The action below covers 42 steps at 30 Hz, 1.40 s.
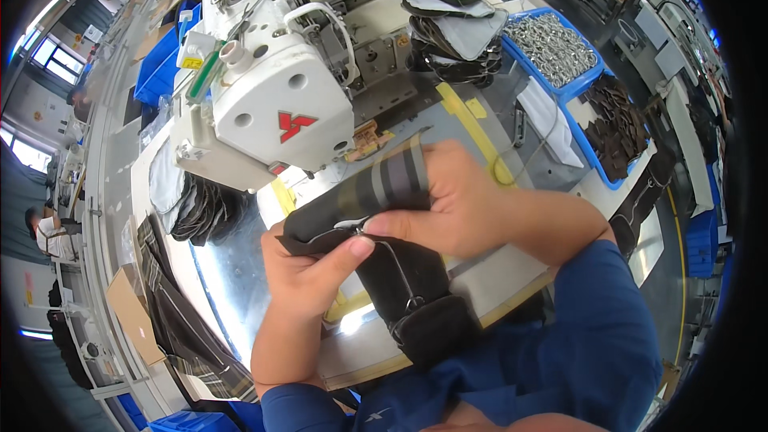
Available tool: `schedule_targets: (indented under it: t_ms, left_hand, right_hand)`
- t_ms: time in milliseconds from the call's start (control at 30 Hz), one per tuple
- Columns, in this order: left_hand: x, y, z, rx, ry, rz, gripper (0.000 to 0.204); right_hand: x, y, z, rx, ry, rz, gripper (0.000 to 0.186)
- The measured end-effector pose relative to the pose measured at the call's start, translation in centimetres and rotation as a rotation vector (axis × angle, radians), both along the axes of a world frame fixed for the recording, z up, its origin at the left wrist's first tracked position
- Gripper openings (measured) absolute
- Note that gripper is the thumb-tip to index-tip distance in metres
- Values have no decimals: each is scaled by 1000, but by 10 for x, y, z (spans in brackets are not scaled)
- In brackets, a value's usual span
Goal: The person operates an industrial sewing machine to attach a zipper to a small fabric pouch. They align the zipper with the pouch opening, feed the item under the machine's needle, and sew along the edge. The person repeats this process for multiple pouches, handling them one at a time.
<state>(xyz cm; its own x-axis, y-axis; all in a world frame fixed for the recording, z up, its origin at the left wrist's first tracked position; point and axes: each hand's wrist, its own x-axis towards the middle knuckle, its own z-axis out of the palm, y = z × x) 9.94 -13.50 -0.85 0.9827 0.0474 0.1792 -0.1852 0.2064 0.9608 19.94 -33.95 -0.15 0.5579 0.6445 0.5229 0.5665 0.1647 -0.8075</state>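
Both my hands hold a dark fabric panel (pixel 344 206) with plaid stripes, bent over in front of the sewing machine (pixel 264 104). My left hand (pixel 312 268) grips its left lower edge, thumb on top. My right hand (pixel 460 204) is closed round its right end, with the thumb pressed along the lower edge. The thumb tips nearly meet beside a small metal fitting (pixel 358 230). Below hangs a black fabric strip (pixel 408 272) with a thin light line along it and a metal ring (pixel 414 302). Its lower end is a thicker, folded black part (pixel 436 328).
Stacked grey and black cut pieces (pixel 456 32) stand behind the table, with another stack (pixel 204 208) left of the machine. At right are blue bins of metal rings (pixel 552 48) and brown pieces (pixel 614 128). Plaid strips (pixel 172 296) lie at left; a person (pixel 54 236) sits farther off.
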Motion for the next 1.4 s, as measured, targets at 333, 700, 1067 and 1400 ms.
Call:
schedule_targets:
  t_ms: [333, 700, 1067, 1400]
  left_hand:
    - [-1, 0, -12, 242, -5, -69, 31]
    - [-4, -1, -31, 770, -470, -40, 32]
    - [-17, 0, -38, 871, -642, 279, 37]
    - [-42, -14, -7, 1516, -980, 364, 21]
  right_hand:
    - [3, -18, 14, 19, 124, 132, 28]
    - [-2, -41, 33, -459, 368, 137, 41]
    - [3, -24, 8, -223, 176, 172, 44]
    - [0, -23, 19, -422, 230, 189, 45]
